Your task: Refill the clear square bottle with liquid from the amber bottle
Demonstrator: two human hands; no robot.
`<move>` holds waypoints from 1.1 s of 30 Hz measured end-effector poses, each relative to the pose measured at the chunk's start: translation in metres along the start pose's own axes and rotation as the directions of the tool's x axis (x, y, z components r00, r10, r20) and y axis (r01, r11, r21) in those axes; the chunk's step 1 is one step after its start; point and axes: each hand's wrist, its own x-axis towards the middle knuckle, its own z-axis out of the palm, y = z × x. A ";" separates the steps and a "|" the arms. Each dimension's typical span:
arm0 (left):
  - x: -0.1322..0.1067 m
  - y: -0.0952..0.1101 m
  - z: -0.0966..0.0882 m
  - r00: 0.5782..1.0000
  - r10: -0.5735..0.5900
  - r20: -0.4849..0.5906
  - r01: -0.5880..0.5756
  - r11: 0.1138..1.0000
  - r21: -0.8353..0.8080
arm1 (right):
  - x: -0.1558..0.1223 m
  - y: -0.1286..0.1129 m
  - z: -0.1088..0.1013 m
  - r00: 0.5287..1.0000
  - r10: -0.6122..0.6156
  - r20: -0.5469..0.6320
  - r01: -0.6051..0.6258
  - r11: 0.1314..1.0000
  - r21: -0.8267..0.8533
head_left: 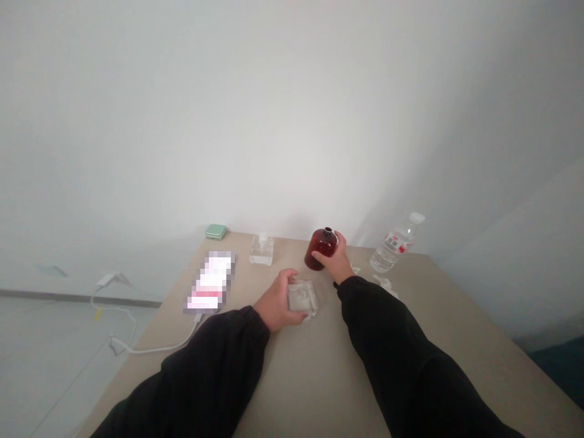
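My left hand (283,302) is wrapped round the left side of a clear, square glass bottle (302,295) on the table, thumb at the near edge and fingers at the far one. A round shape shows on its top. Just beyond it to the right, my right hand (335,258) grips a dark reddish-brown bottle (319,246) from its right side. That bottle stands slightly tilted and its narrow neck has no cap. Whether its base touches the table I cannot tell. Behind my left hand stands another clear, square container (261,250) with a whitish top.
A water bottle (393,246) with a white cap stands at the back right, near crumpled white scraps (382,282). On the left lie a phone (210,283) with a white cable (168,348) and a small green case (216,232). The wall (292,121) borders the table's (301,377) back edge.
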 end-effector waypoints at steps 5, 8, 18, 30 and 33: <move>0.001 0.000 -0.001 1.000 -0.015 0.008 0.016 1.000 -0.011 | -0.019 -0.013 -0.018 0.994 -0.034 -0.103 0.022 0.993 -0.117; 0.001 -0.001 -0.001 1.000 -0.025 0.018 0.026 0.999 -0.019 | -0.040 -0.015 -0.043 0.953 -0.165 -0.252 0.076 0.941 -0.330; 0.002 -0.006 -0.001 0.992 -0.022 0.123 0.028 0.998 -0.053 | -0.061 -0.015 -0.053 0.984 0.172 0.050 -0.075 0.650 -0.756; 0.001 -0.004 -0.002 0.989 -0.047 0.140 0.052 0.998 -0.032 | -0.063 -0.016 -0.049 0.958 0.256 0.128 -0.027 0.527 -0.850; 0.001 -0.006 -0.003 0.989 -0.045 0.144 0.050 0.998 -0.034 | -0.064 -0.019 -0.048 0.959 0.248 0.134 -0.019 0.532 -0.846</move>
